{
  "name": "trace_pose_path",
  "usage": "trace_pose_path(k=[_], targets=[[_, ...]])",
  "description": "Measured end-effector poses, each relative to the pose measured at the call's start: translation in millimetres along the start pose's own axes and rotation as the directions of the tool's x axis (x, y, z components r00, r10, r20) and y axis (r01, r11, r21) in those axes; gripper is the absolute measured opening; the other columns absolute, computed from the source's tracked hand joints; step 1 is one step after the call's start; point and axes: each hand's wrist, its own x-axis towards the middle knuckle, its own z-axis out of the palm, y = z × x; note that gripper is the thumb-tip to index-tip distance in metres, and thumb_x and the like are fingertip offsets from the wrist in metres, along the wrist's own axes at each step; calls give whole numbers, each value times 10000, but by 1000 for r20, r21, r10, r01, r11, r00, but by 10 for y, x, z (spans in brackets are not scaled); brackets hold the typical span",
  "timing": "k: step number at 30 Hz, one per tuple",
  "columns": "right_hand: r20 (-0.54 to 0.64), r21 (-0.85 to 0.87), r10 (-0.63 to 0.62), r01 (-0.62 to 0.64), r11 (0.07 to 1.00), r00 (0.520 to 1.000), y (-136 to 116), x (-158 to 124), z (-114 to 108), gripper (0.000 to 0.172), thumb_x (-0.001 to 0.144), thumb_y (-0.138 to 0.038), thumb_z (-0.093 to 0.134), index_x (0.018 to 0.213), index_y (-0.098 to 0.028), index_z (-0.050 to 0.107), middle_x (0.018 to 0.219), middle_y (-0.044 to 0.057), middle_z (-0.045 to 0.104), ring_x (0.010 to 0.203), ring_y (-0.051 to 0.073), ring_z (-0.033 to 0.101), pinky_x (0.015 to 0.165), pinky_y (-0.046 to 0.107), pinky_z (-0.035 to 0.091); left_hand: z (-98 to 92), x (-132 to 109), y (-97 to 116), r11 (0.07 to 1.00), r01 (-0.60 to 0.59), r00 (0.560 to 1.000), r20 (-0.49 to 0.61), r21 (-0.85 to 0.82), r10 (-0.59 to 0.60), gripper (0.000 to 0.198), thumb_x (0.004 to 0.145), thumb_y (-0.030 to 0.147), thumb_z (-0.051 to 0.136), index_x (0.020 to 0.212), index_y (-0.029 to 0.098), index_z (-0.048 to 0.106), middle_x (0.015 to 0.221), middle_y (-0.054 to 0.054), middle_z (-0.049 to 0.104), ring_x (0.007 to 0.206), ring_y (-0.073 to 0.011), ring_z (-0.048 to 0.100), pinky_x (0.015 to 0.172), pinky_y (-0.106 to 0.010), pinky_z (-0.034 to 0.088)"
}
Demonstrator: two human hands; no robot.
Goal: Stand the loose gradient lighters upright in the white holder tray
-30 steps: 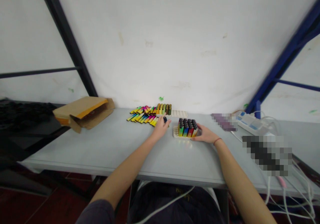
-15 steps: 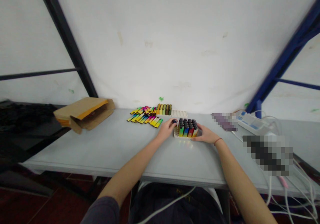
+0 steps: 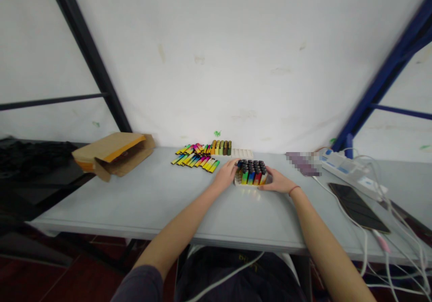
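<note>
White tray (image 3: 238, 183) of upright lighters (image 3: 251, 173)

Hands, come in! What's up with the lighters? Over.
Left hand at lighter tray, left edge; grip unclear. Right hand against right side. Loose lighters behind, nothing blocking.

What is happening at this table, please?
A person works at a grey table. Both hands are at a small tray packed with upright lighters. The left hand touches its left end and the right hand rests against its right side. Loose lighters lie behind, near the wall. A box lies at the left and a phone at the right.
</note>
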Motion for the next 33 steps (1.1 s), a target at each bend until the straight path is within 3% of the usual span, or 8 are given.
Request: trace_pose_path(k=[7,12,16,23,28,30,33], targets=[[18,-23,2,-2,1000,1000,10,2,5,851,608,-525,819,1324,-145,560,1322,167,644,1205,366,607,1068,522,458,-98,3,54,965,72,993,73,250,-93,487,971,249,427,1454,190,446,1191,-120,681,1105,-251,607,1003,-403,441],[-1,-17,18,-18,1000,1000,2,-4,-3,819,577,-517,844,1277,-172,596,1272,148,678,1171,374,628,1042,537,477,-320,-28,42,746,273,959,-108,607,-262,424,980,248,390,1360,201,573,1315,-163,595,1203,-329,483,1005,-506,363],[-13,-23,20,-20,1000,1000,25,-4,3,818,575,-518,846,1277,-178,599,1254,145,689,1166,372,634,1034,529,488,-458,-69,-30,633,289,939,-83,718,-335,366,969,230,400,1174,193,701,1383,-164,522,1215,-344,436,964,-517,356],[-13,-79,50,-51,996,999,57,6,28,870,578,-547,829,1306,-143,575,1305,183,653,1187,383,617,1059,556,459,-449,-92,108,687,218,925,77,693,-371,324,967,199,410,1115,184,698,1177,-167,659,1226,-343,457,962,-539,346],[-16,-67,53,-54,996,998,66,9,42,879,585,-555,823,1317,-143,562,1320,190,640,1211,381,600,1071,564,442,-473,-89,122,723,246,895,136,645,-426,272,946,212,473,1164,167,628,1276,-164,595,1198,-290,547,981,-451,416],[-13,-56,42,-43,997,999,64,8,40,877,588,-556,821,1318,-147,560,1331,188,633,1224,379,591,1075,564,439,-497,-70,108,758,267,901,125,595,-416,252,954,217,458,1145,161,613,1284,-170,568,1170,-270,576,961,-391,446],[-13,-58,41,-41,997,999,52,6,30,862,585,-549,825,1313,-166,566,1332,173,637,1212,375,601,1064,566,452,-521,-29,95,838,377,910,12,395,-415,226,961,229,447,1139,158,567,1163,-166,606,1072,-267,622,896,-361,479]])
